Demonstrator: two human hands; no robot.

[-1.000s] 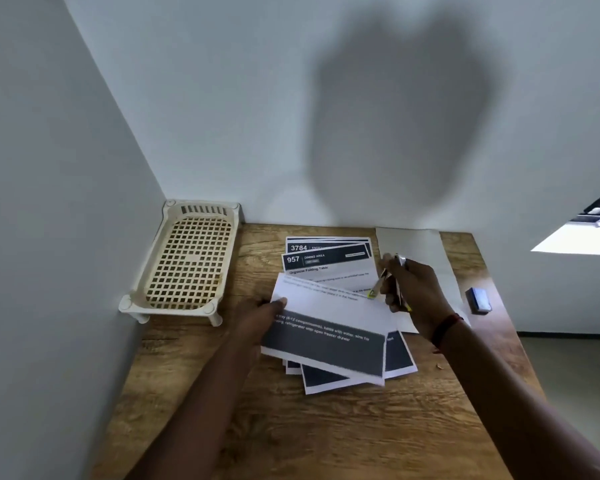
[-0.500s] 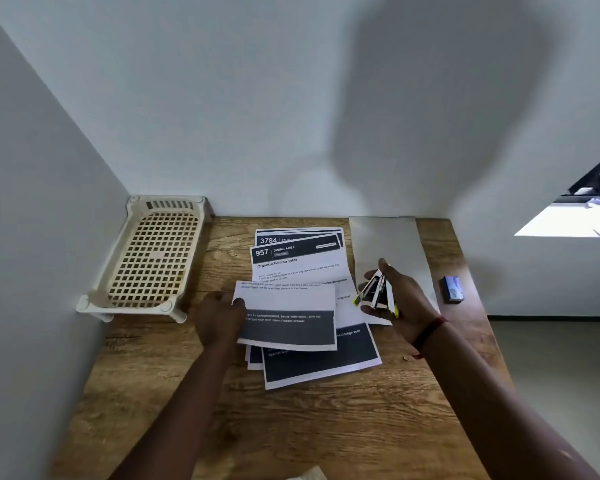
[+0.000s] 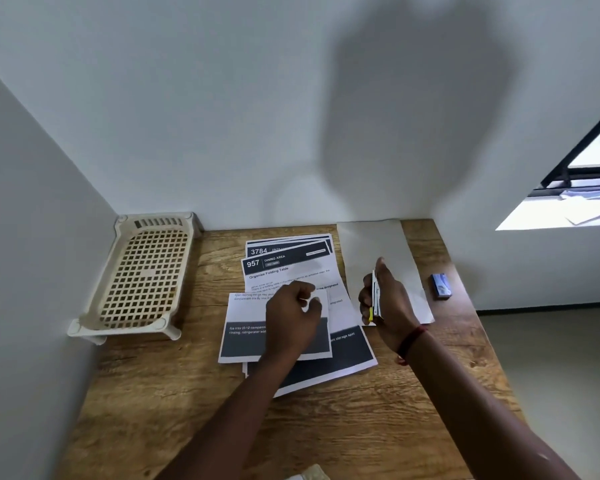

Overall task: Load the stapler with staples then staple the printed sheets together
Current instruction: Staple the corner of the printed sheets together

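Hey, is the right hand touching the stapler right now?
Touching. The head view shows the right hand gripping the stapler, with fingers and thumb closed round its body.

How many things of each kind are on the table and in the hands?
Cream tray: 1
Pile of printed sheets: 1 (they overlap, so single sheets cannot be counted)
Plain grey sheet: 1
Small blue box: 1
Stapler, held in the right hand: 1
Pale thing cut off at the bottom edge: 1
Total: 6
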